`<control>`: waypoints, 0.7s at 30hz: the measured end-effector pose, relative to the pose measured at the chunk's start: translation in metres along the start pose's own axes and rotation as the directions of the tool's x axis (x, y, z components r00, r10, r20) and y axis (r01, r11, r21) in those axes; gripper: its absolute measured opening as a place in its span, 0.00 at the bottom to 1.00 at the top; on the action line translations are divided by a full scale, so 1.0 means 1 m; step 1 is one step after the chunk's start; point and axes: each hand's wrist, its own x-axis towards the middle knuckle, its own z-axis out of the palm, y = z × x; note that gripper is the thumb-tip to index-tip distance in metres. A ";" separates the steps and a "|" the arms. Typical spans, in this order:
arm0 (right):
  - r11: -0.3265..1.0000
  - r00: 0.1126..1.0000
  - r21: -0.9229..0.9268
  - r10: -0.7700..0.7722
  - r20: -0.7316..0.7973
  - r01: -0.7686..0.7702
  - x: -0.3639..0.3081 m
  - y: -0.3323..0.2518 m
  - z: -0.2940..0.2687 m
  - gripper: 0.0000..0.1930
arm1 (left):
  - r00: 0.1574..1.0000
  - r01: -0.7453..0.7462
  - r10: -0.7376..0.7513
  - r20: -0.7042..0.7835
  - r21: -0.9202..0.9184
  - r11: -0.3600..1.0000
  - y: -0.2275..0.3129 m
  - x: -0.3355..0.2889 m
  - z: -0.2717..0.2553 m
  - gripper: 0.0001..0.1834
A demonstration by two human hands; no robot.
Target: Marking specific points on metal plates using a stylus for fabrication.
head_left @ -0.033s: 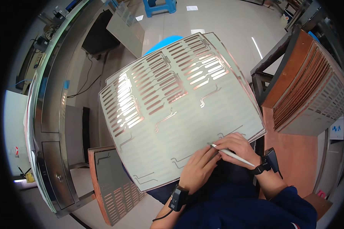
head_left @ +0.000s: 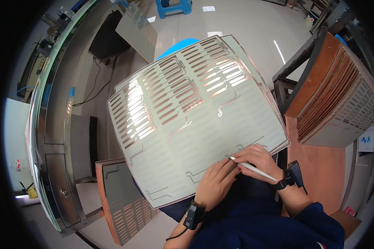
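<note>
A pale grey-green circuit panel with copper strips and thin traces lies tilted before me, more panels stacked under it. Between the thumb and fingers of my right hand is a slim white pen-shaped tool, its grey tip pointing up-left at the panel's near part. Whether that tip is a blade I cannot tell. My left hand rests on the near edge of the panel with its fingers stretched toward the tip, holding nothing. The two hands' fingertips almost meet.
At the right, a rack holds many upright copper-edged panels. More panels lean low on the left, beside a metal cabinet. A blue stool stands on the far floor. Another panel leans at the back left.
</note>
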 end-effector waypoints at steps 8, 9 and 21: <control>1.000 1.000 -0.015 -0.008 0.005 0.008 0.000 0.002 0.002 0.13 | 1.000 -0.001 0.002 -0.005 0.023 1.000 -0.001 0.000 0.000 0.22; 1.000 1.000 -0.019 -0.001 -0.006 0.001 0.000 0.001 0.003 0.13 | 1.000 0.000 0.000 -0.006 0.025 1.000 -0.001 0.000 0.000 0.22; 0.994 0.994 0.065 0.092 -0.059 -0.088 -0.003 0.005 0.002 0.11 | 1.000 0.016 -0.017 -0.008 -0.060 0.998 -0.002 -0.001 0.002 0.22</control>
